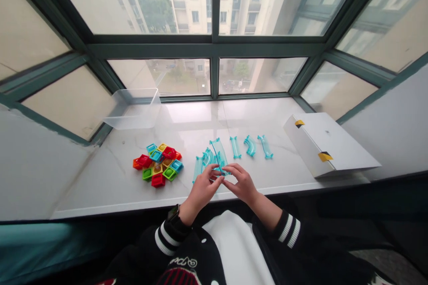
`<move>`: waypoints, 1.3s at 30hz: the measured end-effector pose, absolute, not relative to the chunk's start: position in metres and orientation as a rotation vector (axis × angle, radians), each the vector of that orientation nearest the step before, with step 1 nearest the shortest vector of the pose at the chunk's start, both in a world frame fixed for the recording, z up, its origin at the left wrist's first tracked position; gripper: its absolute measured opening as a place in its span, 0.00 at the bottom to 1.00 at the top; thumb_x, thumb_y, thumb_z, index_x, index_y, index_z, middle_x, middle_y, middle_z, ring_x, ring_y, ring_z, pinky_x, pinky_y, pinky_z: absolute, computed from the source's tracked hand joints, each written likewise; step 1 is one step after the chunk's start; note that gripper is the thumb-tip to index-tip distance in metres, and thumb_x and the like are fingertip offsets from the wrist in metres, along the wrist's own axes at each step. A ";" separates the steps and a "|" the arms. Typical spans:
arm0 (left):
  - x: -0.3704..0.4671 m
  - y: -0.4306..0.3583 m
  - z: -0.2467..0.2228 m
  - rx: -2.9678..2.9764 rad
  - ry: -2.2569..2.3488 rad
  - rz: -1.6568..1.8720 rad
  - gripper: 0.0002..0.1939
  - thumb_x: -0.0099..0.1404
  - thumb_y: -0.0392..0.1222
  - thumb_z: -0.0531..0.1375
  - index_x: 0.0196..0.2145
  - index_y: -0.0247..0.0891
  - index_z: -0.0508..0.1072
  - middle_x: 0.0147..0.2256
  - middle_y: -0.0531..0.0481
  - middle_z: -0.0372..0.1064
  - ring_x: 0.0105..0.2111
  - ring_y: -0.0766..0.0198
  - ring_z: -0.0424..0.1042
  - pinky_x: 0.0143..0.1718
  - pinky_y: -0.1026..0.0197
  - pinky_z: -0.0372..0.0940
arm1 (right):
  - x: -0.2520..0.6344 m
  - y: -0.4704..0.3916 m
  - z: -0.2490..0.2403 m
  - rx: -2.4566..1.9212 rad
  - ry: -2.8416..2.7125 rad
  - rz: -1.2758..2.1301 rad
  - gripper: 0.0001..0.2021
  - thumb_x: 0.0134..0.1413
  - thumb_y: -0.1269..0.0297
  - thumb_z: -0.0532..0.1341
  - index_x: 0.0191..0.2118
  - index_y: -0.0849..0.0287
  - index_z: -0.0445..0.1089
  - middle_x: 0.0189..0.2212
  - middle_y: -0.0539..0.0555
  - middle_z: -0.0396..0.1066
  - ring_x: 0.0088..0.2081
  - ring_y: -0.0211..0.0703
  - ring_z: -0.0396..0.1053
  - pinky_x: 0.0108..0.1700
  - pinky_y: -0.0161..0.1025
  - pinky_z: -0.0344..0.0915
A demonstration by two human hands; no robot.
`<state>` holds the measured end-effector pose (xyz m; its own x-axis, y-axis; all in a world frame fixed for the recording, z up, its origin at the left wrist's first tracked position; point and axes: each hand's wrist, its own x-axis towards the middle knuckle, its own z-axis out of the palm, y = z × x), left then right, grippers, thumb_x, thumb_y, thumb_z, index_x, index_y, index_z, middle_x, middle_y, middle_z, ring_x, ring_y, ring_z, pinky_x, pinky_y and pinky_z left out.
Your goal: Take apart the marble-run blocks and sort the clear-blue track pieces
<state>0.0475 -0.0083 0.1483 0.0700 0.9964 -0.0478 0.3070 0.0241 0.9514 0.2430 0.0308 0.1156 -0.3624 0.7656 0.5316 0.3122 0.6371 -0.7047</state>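
Observation:
My left hand [203, 185] and my right hand [244, 184] meet near the sill's front edge, fingers closed on the lower end of a clear blue toy track piece [219, 151]. The piece tilts up and away from my fingertips. Just behind and left of it lie a curved track piece [207, 156] and a straight track piece [197, 168], partly overlapped by the held one. To the right, spaced in a row, are a short straight track piece [235, 147], another curved piece [251, 146] and a longer straight piece [265, 147].
A heap of red, yellow, green and blue blocks [158, 180] lies on the left of the marble sill [110, 187]. Behind it stands a clear plastic bin [133, 121]. On the right is a white box [337, 144] with yellow-black tabs. Windows close off the back.

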 end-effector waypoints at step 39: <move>0.026 -0.016 0.133 1.447 1.370 0.825 0.20 0.73 0.56 0.58 0.54 0.43 0.76 0.49 0.44 0.80 0.48 0.55 0.79 0.48 0.54 0.74 | 0.419 0.164 0.030 -1.895 -1.644 0.276 0.15 0.58 0.53 0.63 0.45 0.52 0.82 0.54 0.57 0.80 0.57 0.58 0.75 0.62 0.51 0.67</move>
